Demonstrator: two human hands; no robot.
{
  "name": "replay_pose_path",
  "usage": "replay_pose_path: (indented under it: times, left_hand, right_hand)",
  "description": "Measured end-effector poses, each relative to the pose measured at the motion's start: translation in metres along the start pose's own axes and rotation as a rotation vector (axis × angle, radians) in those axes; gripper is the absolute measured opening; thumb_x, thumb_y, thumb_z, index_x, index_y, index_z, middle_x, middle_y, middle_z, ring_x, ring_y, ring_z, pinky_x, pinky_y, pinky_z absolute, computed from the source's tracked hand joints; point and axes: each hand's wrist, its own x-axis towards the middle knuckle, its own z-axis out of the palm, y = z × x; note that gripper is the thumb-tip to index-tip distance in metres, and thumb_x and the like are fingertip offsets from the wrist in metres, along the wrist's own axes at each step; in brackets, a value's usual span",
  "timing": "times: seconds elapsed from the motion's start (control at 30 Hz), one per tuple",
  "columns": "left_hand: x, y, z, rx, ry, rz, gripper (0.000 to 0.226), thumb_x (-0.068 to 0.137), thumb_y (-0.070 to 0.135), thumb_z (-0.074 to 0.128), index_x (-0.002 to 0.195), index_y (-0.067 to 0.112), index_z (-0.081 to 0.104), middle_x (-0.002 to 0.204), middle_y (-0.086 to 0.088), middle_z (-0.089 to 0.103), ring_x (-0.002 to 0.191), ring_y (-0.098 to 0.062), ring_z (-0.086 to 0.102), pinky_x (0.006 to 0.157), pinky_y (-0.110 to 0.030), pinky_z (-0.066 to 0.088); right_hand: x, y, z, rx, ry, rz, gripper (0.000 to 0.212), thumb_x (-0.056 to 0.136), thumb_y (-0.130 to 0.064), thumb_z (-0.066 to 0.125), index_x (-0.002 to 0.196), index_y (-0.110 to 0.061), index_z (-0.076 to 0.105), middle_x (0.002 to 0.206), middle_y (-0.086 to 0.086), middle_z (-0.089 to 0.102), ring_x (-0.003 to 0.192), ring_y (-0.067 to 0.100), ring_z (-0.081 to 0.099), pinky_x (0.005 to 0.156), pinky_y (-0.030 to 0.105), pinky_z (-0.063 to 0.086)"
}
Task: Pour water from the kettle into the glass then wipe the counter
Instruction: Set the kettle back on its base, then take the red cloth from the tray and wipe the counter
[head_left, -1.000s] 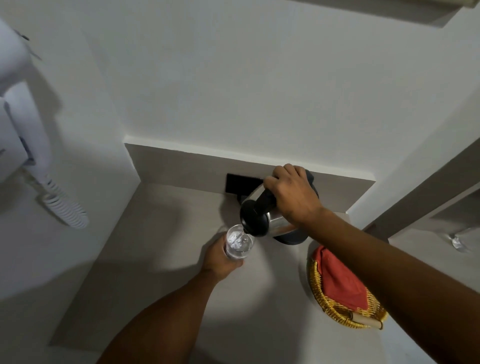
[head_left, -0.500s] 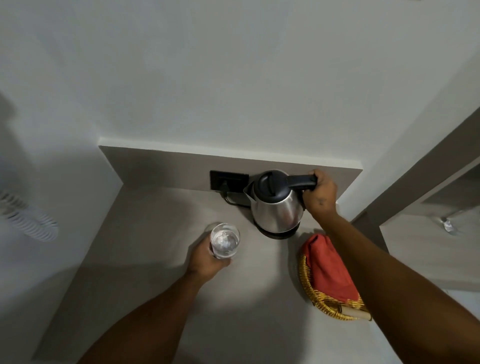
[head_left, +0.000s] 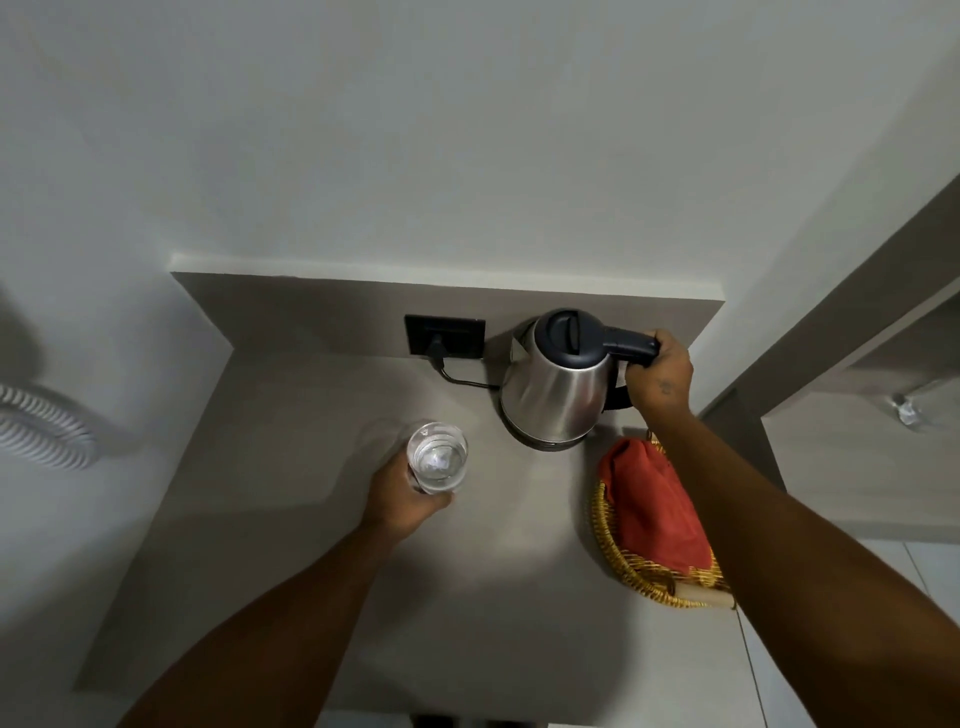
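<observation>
A steel kettle (head_left: 553, 395) with a black lid stands upright on its base at the back of the grey counter (head_left: 291, 519). My right hand (head_left: 660, 379) grips the kettle's black handle from the right. A clear glass (head_left: 437, 462) holding water sits left of the kettle, and my left hand (head_left: 402, 493) wraps around its near side. A red cloth (head_left: 654, 506) lies in a woven yellow basket (head_left: 623, 564) just in front of the kettle, to the right.
A black wall socket (head_left: 445, 336) with a plug and cord sits behind the kettle. A white coiled cord (head_left: 41, 434) hangs on the left wall. The counter ends at a wall on the left and drops off at the right past the basket.
The kettle went from tilted over the glass back to upright on its base. The glass came down and slightly left with my left hand. My right hand stays on the handle.
</observation>
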Motion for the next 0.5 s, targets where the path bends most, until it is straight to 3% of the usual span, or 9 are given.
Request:
replay_pose_path:
  times: [0.07, 0.17, 0.23, 0.27, 0.33, 0.43, 0.5]
  left_hand:
    - [0.002, 0.0, -0.001, 0.022, -0.003, 0.0, 0.074, 0.054, 0.008, 0.097, 0.118, 0.028, 0.064, 0.093, 0.022, 0.066, 0.088, 0.0, 0.064, 0.069, 0.008, 0.04]
    - [0.004, -0.006, -0.006, 0.075, -0.057, 0.071, 0.076, 0.056, 0.012, 0.097, 0.119, 0.033, 0.061, 0.099, 0.024, 0.067, 0.103, -0.009, 0.067, 0.078, 0.002, 0.044]
    - [0.003, -0.007, -0.015, 0.154, -0.094, 0.191, 0.079, 0.059, 0.026, 0.096, 0.129, 0.028, 0.058, 0.12, 0.013, 0.066, 0.118, -0.013, 0.062, 0.098, -0.022, 0.052]
    - [0.003, -0.01, -0.019, 0.243, -0.09, 0.269, 0.085, 0.061, 0.038, 0.093, 0.136, 0.024, 0.055, 0.13, 0.006, 0.062, 0.126, -0.017, 0.057, 0.106, -0.036, 0.049]
    - [0.003, -0.013, -0.025, 0.524, -0.076, 0.375, 0.098, 0.068, 0.061, 0.081, 0.147, 0.014, 0.046, 0.147, -0.005, 0.05, 0.141, -0.027, 0.043, 0.117, -0.049, 0.034]
    - [0.0, -0.017, -0.022, 0.802, -0.113, 0.35, 0.108, 0.078, 0.078, 0.057, 0.157, 0.01, 0.028, 0.164, -0.008, 0.029, 0.155, -0.03, 0.019, 0.125, -0.05, 0.016]
    - [0.0, -0.02, -0.019, 0.855, -0.103, 0.372, 0.107, 0.081, 0.081, 0.047, 0.159, 0.012, 0.025, 0.166, -0.008, 0.024, 0.156, -0.028, 0.014, 0.125, -0.05, 0.014]
  right_hand:
    - [-0.002, 0.003, -0.005, -0.021, -0.039, -0.018, 0.032, 0.079, 0.008, 0.058, 0.101, -0.016, 0.054, 0.092, 0.002, 0.058, 0.091, 0.023, 0.059, 0.071, 0.023, 0.047]
    - [-0.025, 0.021, -0.016, 0.013, -0.009, -0.01, 0.06, 0.079, -0.003, 0.069, 0.131, -0.015, 0.043, 0.126, 0.007, 0.05, 0.116, 0.019, 0.049, 0.097, 0.031, 0.043]
    - [-0.055, 0.042, -0.022, -0.035, 0.045, 0.069, 0.071, 0.079, -0.012, 0.074, 0.139, -0.015, 0.037, 0.137, 0.009, 0.044, 0.125, 0.023, 0.044, 0.1, 0.033, 0.039]
    - [-0.07, 0.053, -0.022, -0.108, 0.03, 0.106, 0.072, 0.079, -0.017, 0.075, 0.14, -0.014, 0.036, 0.14, 0.011, 0.042, 0.128, 0.028, 0.042, 0.102, 0.037, 0.038]
    - [-0.094, 0.074, -0.023, -0.359, -0.072, 0.095, 0.076, 0.078, -0.03, 0.076, 0.14, -0.011, 0.034, 0.145, 0.014, 0.036, 0.133, 0.036, 0.035, 0.107, 0.048, 0.034]
    - [-0.106, 0.091, -0.017, -0.621, -0.191, -0.004, 0.088, 0.078, -0.04, 0.074, 0.145, -0.008, 0.025, 0.153, 0.017, 0.025, 0.138, 0.04, 0.024, 0.111, 0.053, 0.024]
    - [-0.104, 0.092, -0.012, -0.663, -0.172, 0.021, 0.084, 0.079, -0.044, 0.071, 0.141, -0.008, 0.027, 0.148, 0.019, 0.029, 0.135, 0.041, 0.028, 0.111, 0.055, 0.025]
